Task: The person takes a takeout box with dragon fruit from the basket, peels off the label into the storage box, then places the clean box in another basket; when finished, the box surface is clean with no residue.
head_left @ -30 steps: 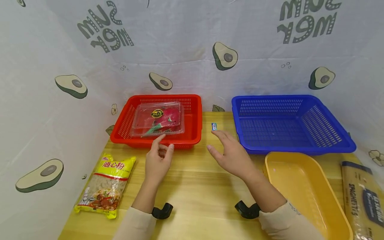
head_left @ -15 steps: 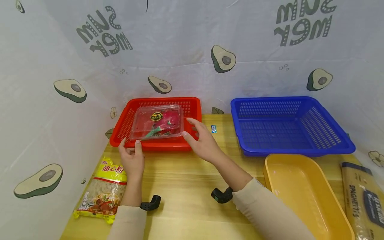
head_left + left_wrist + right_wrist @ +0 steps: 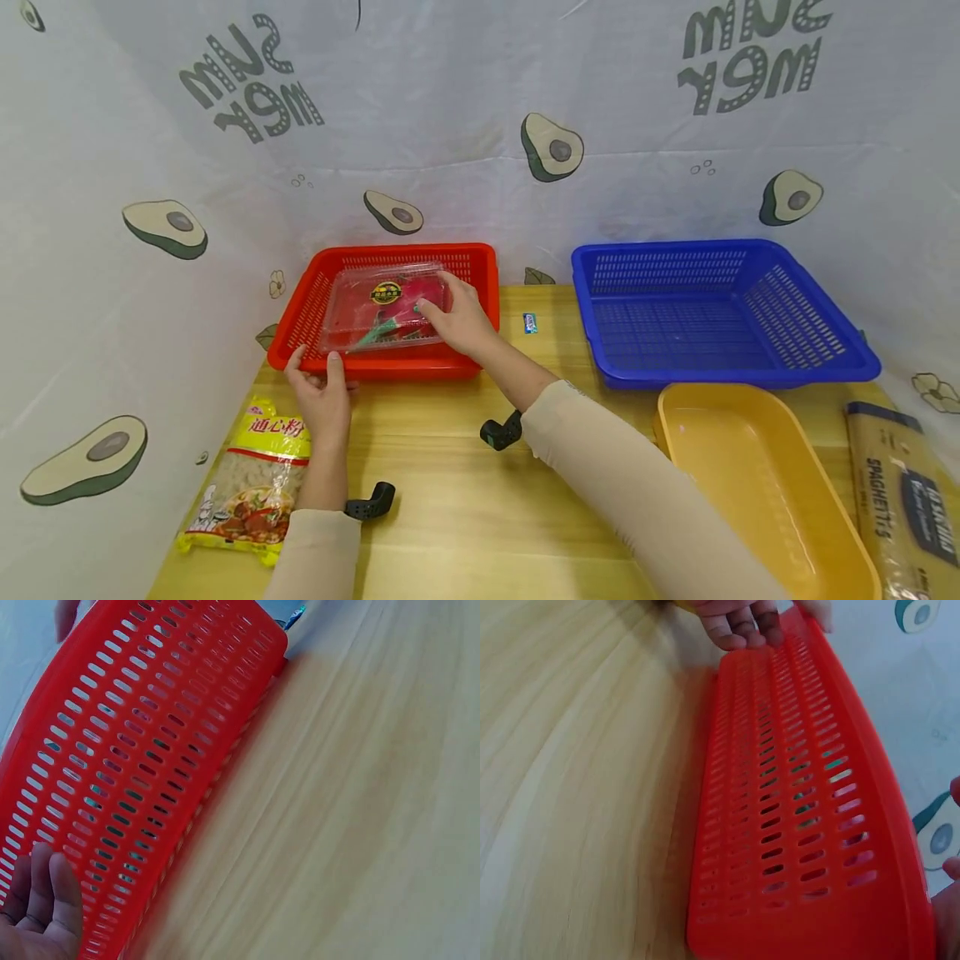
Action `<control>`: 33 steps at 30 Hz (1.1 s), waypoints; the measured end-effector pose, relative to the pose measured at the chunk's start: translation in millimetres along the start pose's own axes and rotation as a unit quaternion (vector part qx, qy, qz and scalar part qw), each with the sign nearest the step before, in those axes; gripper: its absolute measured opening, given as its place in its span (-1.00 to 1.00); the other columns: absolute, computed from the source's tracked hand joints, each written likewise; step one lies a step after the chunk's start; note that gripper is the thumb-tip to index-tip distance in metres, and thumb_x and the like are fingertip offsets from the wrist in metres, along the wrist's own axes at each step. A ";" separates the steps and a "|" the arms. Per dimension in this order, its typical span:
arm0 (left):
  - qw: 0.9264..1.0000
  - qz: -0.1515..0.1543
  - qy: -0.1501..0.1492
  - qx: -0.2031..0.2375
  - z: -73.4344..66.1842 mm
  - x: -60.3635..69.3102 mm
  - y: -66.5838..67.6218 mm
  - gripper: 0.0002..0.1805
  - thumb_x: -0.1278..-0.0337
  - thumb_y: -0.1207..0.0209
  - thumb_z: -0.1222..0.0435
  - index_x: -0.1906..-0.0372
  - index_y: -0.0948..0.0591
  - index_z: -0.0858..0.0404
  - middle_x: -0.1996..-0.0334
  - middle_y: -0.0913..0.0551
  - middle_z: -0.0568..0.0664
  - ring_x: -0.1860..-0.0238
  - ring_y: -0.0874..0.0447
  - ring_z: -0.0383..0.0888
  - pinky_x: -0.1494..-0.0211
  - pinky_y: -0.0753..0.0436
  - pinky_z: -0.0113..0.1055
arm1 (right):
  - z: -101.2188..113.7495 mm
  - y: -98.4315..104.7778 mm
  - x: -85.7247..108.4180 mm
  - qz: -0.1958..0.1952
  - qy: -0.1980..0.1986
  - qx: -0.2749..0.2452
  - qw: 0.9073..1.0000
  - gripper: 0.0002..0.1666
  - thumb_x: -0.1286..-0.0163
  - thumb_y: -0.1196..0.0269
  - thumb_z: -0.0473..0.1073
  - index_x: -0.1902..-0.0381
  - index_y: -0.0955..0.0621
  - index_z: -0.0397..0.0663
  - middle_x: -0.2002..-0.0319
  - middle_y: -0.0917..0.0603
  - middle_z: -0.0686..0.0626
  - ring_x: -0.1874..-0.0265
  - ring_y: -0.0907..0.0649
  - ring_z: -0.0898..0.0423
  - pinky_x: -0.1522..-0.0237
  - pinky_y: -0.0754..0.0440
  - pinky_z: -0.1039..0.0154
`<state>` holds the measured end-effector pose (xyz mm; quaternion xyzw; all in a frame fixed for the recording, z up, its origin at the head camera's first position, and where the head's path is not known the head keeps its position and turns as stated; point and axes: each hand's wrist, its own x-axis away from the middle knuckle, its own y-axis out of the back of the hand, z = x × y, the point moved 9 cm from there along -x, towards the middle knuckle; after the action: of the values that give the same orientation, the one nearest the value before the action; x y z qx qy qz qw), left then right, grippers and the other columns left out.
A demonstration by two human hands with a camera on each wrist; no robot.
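A red plastic basket (image 3: 487, 329) stands at the back left, and inside it lies a clear plastic box (image 3: 347, 312) with pink and green contents. On the lid is a black-and-gold label. My left hand (image 3: 322, 408) holds the basket's front rim near the left corner; in the left wrist view its fingers (image 3: 64, 896) touch the slotted outer wall. Over the box's right end reaches my right hand (image 3: 467, 321), thumb and fingers spread apart. Only its fingertips (image 3: 952, 868) show at the edge of the right wrist view, above the rim.
A blue basket (image 3: 731, 375) stands at the back right, with a yellow tray (image 3: 738, 450) in front of it. A spaghetti pack (image 3: 896, 492) lies far right. Left of my left arm lies a macaroni bag (image 3: 255, 475). A small blue packet (image 3: 530, 323) sits between the baskets.
Both hands have moved left to the red basket. My left hand has come to its front rim; my right hand has left the small packet and reached over the clear box.
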<state>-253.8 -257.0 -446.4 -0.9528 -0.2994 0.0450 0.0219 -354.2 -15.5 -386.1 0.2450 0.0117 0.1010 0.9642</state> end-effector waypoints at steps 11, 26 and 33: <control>1.000 0.000 -0.007 0.017 0.0 1.1 -1.6 -0.34 -0.47 -0.15 0.14 -0.50 -0.15 0.04 0.29 -0.52 -0.04 0.64 -0.64 -0.26 0.42 -0.74 -0.43 | -17.9 -13.0 -19.0 0.008 -0.080 -0.044 0.996 -0.07 -0.50 -0.23 0.08 -0.64 -0.01 0.26 -0.46 -0.40 -0.19 -0.38 -0.47 -0.18 -0.46 -0.43 -0.15; 1.000 0.001 -0.001 0.010 -2.5 0.4 0.5 -0.38 -0.47 -0.15 0.17 -0.47 -0.18 0.08 0.37 -0.58 0.01 0.64 -0.66 -0.27 0.41 -0.73 -0.44 | -21.3 -20.8 -20.8 0.025 -0.092 0.016 0.995 -0.34 -0.56 -0.14 0.05 -0.54 -0.28 0.26 -0.46 -0.32 -0.31 -0.41 -0.32 -0.25 -0.41 -0.45 -0.21; 1.000 0.009 -0.006 0.018 -2.0 -0.7 0.0 -0.36 -0.46 -0.16 0.17 -0.48 -0.17 0.11 0.39 -0.59 0.01 0.64 -0.65 -0.24 0.41 -0.74 -0.44 | -19.1 -19.2 -19.7 0.019 -0.089 -0.015 0.996 -0.43 -0.52 -0.21 -0.01 -0.43 -0.38 0.20 -0.27 -0.54 -0.22 -0.04 -0.57 -0.10 -0.02 -0.64 0.15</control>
<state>-254.1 -257.5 -444.3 -0.9547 -0.2898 0.0560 0.0373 -371.3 -27.0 -412.6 0.2385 -0.0804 0.0975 0.9629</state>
